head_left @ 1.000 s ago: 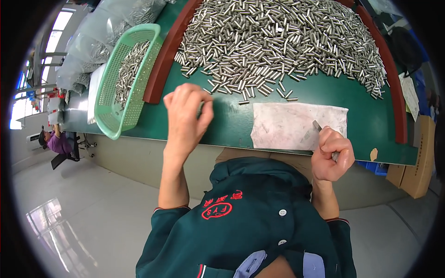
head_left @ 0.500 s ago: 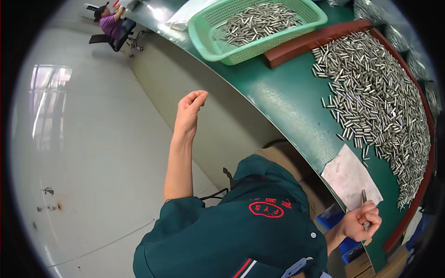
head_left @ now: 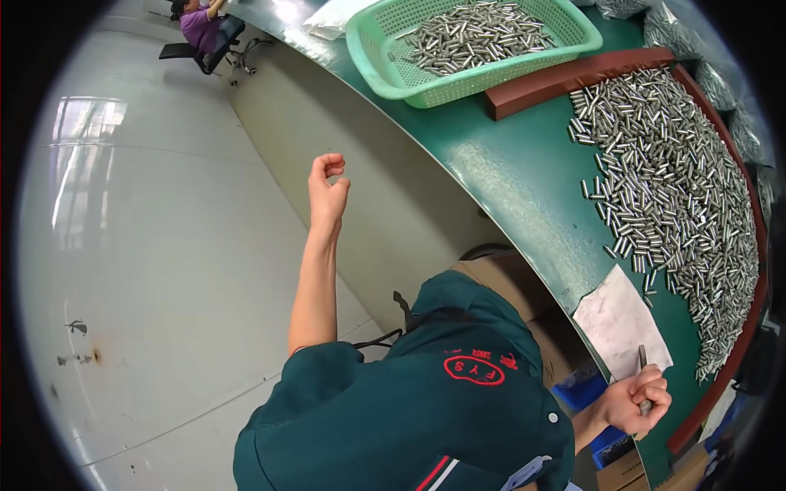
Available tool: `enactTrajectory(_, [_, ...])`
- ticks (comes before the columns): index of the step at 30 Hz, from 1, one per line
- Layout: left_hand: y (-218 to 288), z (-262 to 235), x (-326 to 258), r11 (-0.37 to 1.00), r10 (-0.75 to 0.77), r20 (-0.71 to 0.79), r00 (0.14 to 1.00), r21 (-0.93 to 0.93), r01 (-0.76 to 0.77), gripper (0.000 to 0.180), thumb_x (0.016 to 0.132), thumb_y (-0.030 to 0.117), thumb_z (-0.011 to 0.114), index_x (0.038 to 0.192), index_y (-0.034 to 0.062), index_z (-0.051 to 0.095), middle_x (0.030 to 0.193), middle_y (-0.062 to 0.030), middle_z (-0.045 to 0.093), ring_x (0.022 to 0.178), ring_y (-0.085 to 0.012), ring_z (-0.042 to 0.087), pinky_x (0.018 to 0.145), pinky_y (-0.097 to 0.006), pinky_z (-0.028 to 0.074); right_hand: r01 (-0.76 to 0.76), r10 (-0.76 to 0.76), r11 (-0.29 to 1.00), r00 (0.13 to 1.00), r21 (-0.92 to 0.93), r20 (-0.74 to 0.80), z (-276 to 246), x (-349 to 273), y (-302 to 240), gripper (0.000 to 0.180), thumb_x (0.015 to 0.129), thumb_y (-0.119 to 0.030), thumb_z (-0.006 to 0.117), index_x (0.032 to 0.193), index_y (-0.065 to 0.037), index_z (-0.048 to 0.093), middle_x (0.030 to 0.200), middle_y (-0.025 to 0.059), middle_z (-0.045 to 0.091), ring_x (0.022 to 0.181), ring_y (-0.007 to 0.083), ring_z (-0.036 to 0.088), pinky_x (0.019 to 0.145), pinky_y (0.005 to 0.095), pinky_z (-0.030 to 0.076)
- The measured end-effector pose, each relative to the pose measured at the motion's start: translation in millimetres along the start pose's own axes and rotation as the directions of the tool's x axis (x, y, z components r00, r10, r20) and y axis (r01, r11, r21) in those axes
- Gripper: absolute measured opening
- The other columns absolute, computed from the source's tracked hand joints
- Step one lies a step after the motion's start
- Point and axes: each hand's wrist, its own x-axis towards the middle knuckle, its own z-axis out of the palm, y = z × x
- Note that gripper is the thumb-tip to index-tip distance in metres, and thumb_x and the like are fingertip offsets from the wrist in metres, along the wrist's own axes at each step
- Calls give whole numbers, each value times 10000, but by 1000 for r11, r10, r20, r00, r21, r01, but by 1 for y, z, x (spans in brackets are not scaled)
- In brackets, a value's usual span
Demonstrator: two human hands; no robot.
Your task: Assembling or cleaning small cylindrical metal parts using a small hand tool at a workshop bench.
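My left hand [head_left: 329, 186] is raised away from the table's left edge, over the floor. Its fingers are curled and the thumb stands apart from them; nothing shows in it. At the lower right, my right hand [head_left: 635, 401] is closed over the edge of the green table. One metal pin [head_left: 643, 355] sticks up from its fingers, and the end of another shows in the fist. Beneath that pin lies a smudged white cloth or paper [head_left: 618, 315]. Many short, shiny loose pins [head_left: 663, 180] are heaped just beyond it on the table.
Dark red bars [head_left: 565, 78] border the heap at the back and along the right. A green plastic basket [head_left: 491, 72] holding more pins stands at the back. Clear plastic bags [head_left: 716, 82] lie behind the bars. Another person [head_left: 205, 29] sits at the far left.
My left hand has turned, and its pinched thumb and fingers have come apart. My right hand keeps its hold almost in place. The view has shifted slightly.
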Motion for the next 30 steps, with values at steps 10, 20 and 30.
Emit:
enactTrajectory(10, [124, 75, -59, 575, 699, 509, 502, 18, -818, 182, 657, -35, 623, 820, 42, 595, 665, -52, 530, 620, -214, 475, 594, -309, 364, 27, -27, 999, 1000, 23, -6, 14, 2, 7, 303, 862, -176, 289, 613, -39, 393, 453, -21, 261, 425, 80, 205, 455, 262, 196])
enactTrajectory(20, [167, 194, -115, 313, 774, 632, -16, -404, -859, 129, 658, 57, 638, 757, 64, 556, 744, -34, 496, 719, -209, 466, 646, -322, 342, 168, -172, 982, 984, -80, -44, 17, 3, 13, 299, 842, -148, 306, 597, -5, 401, 441, -3, 246, 419, 78, 189, 437, 258, 183])
enactTrajectory(30, [171, 189, -123, 813, 502, 834, 230, -365, -453, 66, 732, -6, 586, 763, 14, 531, 724, -45, 534, 619, -168, 513, 555, -261, 391, 186, -187, 980, 982, -70, -12, 13, 1, 13, 251, 809, -94, 309, 605, 12, 409, 465, 23, 298, 416, 87, 209, 432, 260, 191])
